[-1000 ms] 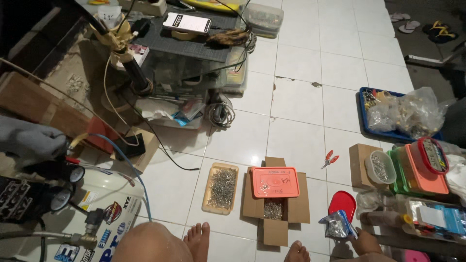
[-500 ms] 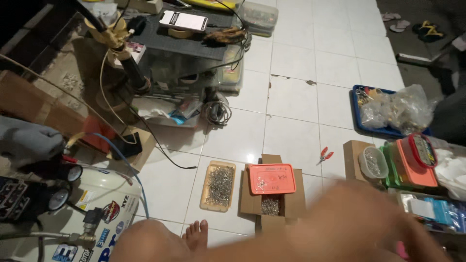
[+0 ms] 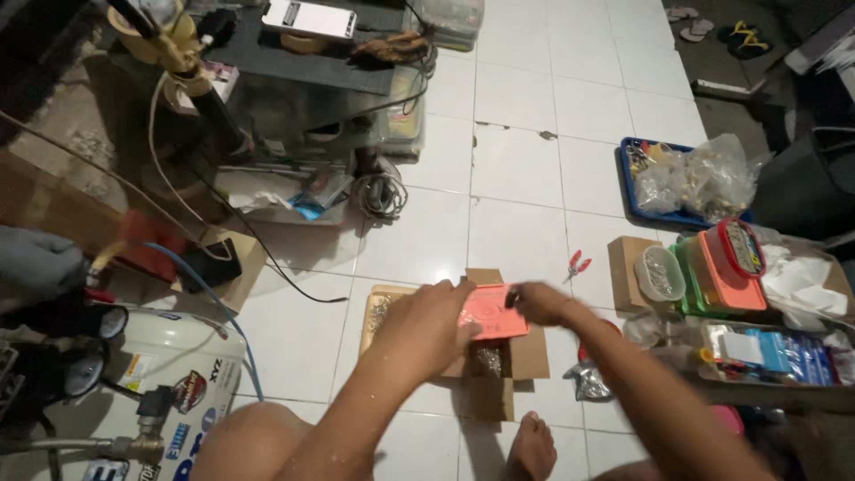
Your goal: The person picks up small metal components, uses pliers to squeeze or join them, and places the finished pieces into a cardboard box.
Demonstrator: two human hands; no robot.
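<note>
A white tiled floor carries everything here. At the upper left stands a dark machine frame with cables trailing off it, and at the lower left a white compressor tank with gauges. On the right a blue tray holds clear bags of small parts, and below it sit stacked plastic containers in green and orange, one with a red-rimmed lid.

Near the middle of the floor lies an open cardboard box, flaps spread, with small metal pieces in it. An orange-red flat lid rests across the box's top. Just left of the box, touching it, is a shallow tray of screws, partly covered by the left arm.

The left hand lies over the left edge of the orange-red lid, fingers curled down on it; it is blurred, so whether the grip is truly closed on the lid cannot be told. The right hand meets the lid's upper right edge, fingers pinched at it, apparently holding it.

Small red-handled pliers lie on the tiles just right of the box. A bare foot shows below the box.
</note>
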